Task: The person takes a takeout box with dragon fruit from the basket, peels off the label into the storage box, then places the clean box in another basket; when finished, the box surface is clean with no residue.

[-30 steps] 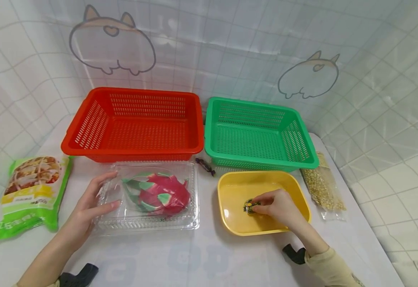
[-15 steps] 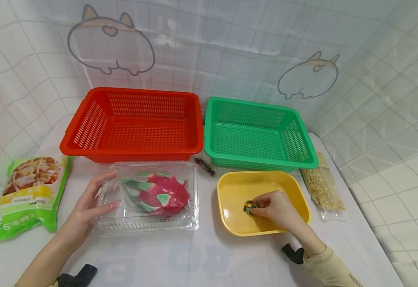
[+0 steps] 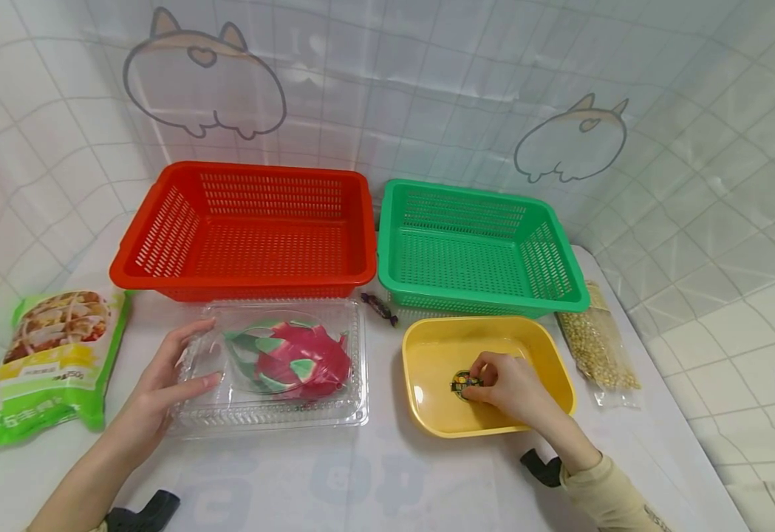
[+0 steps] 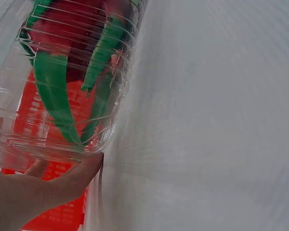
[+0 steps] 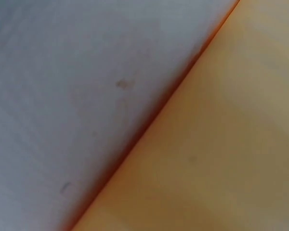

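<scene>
A clear plastic clamshell box (image 3: 227,403) lies before my left hand (image 3: 161,384), whose thumb and fingers hold its left end. Inside is a pink dragon fruit (image 3: 310,358) with green scales. The left wrist view shows the box (image 4: 101,137) from its end, with my left fingers (image 4: 86,168) against it. My right hand (image 3: 513,384) is inside a yellow tub (image 3: 420,414), fingers bent and pinching at a small round dark sticker (image 3: 460,386) on its floor. The fingertips partly hide the sticker. The right wrist view shows only the blurred tub (image 5: 221,144) and the white surface.
A red basket (image 3: 274,284) and a green basket (image 3: 480,299) stand at the back. A dark wrapped candy (image 3: 379,309) lies between box and tub. A green food packet (image 3: 55,347) is at left, a bag of yellow grains (image 3: 596,343) at right.
My right index finger bends more and lifts slightly, while the thumb stays low on the sticker. The left hand and the box keep their places.
</scene>
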The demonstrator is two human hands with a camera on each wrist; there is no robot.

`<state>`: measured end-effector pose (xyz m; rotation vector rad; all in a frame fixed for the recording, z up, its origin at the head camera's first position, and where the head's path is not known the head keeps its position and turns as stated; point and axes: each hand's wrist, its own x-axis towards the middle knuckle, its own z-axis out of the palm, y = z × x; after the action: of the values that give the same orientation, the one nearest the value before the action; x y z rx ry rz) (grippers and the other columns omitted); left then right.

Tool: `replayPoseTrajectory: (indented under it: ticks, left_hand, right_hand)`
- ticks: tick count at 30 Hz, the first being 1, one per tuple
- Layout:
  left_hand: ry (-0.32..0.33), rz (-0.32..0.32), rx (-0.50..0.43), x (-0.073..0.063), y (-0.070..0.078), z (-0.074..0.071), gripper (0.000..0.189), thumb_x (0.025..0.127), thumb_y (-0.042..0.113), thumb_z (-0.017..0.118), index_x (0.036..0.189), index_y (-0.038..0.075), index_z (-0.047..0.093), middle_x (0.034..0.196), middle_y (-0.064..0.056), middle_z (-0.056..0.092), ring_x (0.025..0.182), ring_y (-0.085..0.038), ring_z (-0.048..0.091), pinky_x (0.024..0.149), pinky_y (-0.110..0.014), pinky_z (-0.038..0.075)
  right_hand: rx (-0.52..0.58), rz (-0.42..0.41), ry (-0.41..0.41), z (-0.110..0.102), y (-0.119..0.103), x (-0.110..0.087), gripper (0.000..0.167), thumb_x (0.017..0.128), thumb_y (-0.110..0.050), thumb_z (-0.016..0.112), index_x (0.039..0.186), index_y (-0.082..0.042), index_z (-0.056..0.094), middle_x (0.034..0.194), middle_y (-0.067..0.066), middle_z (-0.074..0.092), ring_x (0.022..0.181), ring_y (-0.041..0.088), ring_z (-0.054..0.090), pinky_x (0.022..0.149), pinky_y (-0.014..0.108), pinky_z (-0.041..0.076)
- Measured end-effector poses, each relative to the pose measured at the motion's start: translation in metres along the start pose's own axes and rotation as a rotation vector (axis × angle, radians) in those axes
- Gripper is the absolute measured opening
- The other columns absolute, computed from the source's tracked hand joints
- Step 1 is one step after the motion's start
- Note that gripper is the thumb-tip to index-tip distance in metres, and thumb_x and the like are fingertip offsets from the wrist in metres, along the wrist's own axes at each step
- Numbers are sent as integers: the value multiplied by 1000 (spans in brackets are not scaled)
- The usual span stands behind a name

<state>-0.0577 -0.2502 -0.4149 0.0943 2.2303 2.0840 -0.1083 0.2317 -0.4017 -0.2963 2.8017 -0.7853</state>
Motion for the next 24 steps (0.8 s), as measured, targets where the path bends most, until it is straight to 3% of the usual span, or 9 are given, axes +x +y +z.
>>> replayPoseTrajectory:
  ticks: [15, 24]
  left_hand:
    - [2, -13, 9, 0, 1, 0, 68, 97, 5, 51, 154, 32, 27, 158, 7, 18, 149, -22, -5, 102, -79, -21]
    - [8, -7, 10, 0, 0, 1, 68, 97, 5, 52, 154, 33, 28, 158, 8, 18, 149, -22, -4, 102, -79, -21]
  right_hand:
    - [-6, 4, -13, -2, 3, -3, 18, 85, -24, 80, 91, -14, 65, 65, -5, 56, 61, 12, 49, 57, 24, 39]
    - [-95, -6, -5, -10, 5, -10, 13, 85, -21, 79, 88, -17, 67, 71, -8, 59, 66, 10, 52, 61, 28, 42]
